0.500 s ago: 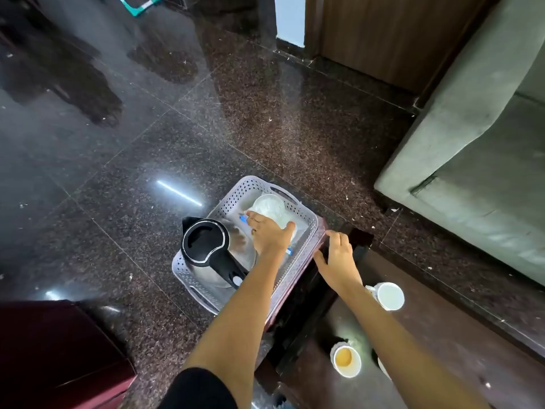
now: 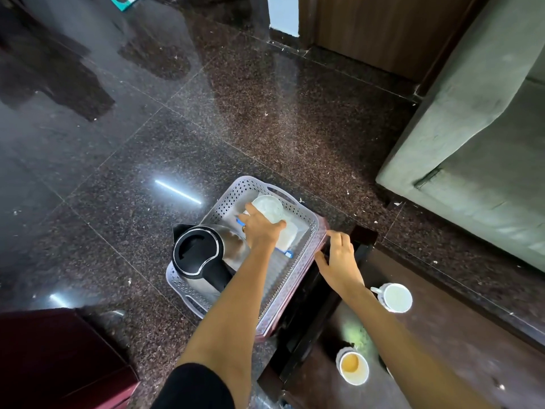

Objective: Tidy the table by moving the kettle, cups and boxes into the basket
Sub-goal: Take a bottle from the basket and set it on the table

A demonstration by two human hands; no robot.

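A pale perforated basket (image 2: 306,222) sits on a low reddish stand beside the dark table (image 2: 442,335). Inside it stands a steel kettle (image 2: 196,253) with a black lid and handle, next to a white box with blue marks (image 2: 290,236). My left hand (image 2: 261,228) is inside the basket, shut on a white cup (image 2: 268,208) held over the box. My right hand (image 2: 337,261) rests open on the table's corner by the basket rim. On the table stand a white cup (image 2: 395,297) and a cup with brown liquid (image 2: 353,368).
A grey-green sofa (image 2: 472,160) fills the right side. A dark red piece of furniture (image 2: 59,358) stands at the lower left. Polished granite floor (image 2: 206,128) surrounds the basket, and a wooden door (image 2: 383,33) is at the top.
My left hand has shifted the white cup slightly within the basket. My right hand stays on the table corner.
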